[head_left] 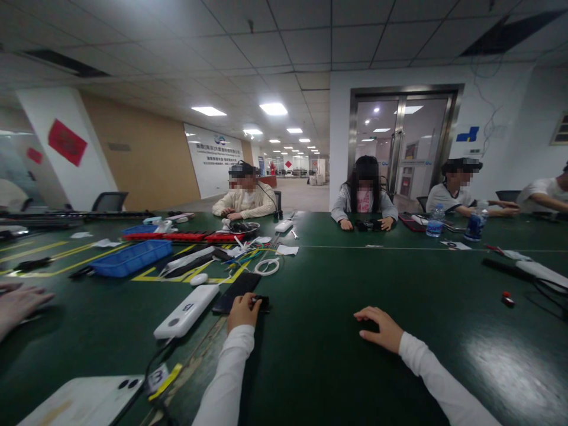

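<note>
My left hand (244, 309) has its fingers closed on a small black object (265, 304), whose kind I cannot make out because the fingers cover part of it. Just behind that hand lies a flat black slab (235, 292), like a phone or power bank. A white power strip (188, 310) with a cable rests to its left. Over bare green tabletop, my right hand (380, 327) is open, thumb and fingers apart, holding nothing.
A white phone (84, 402) lies front left. Beyond are a blue tray (132, 258), a coiled white cable (267, 267) and loose wires. Bottles (435, 221) and a small red item (507, 299) are on the right. Another person's hand (20, 305) is at the left edge; several people sit opposite.
</note>
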Demonstrator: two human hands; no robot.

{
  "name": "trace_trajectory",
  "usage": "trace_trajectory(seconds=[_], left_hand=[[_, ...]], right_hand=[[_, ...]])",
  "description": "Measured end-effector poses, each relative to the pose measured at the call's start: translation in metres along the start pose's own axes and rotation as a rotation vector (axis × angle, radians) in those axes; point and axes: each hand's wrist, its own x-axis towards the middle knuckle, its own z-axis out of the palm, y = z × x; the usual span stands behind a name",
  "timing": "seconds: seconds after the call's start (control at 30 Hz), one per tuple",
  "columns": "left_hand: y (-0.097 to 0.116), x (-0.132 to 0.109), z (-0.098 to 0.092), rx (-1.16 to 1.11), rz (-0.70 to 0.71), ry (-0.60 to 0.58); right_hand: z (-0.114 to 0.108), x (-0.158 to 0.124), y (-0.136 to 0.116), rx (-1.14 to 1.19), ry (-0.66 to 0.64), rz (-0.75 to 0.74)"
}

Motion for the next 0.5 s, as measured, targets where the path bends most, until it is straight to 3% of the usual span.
trace_trajectory(seconds=[0.23,0.33,0.5], left_hand=[[0.015,-0.006,-0.002,-0.032,0.052,-0.026],[0.041,-0.019,0.001,-0.11,0.152,-0.081],[0.105,-0.056,0.016,-0.336,0.454,-0.243]], right_hand=[[-0.001,0.0,0.0,-0.007,0.007,-0.021],[0.0,0.0,-0.002,-0.01,0.024,-0.025],[0.0,-0.001,-0.006,-0.016,0.062,-0.006]])
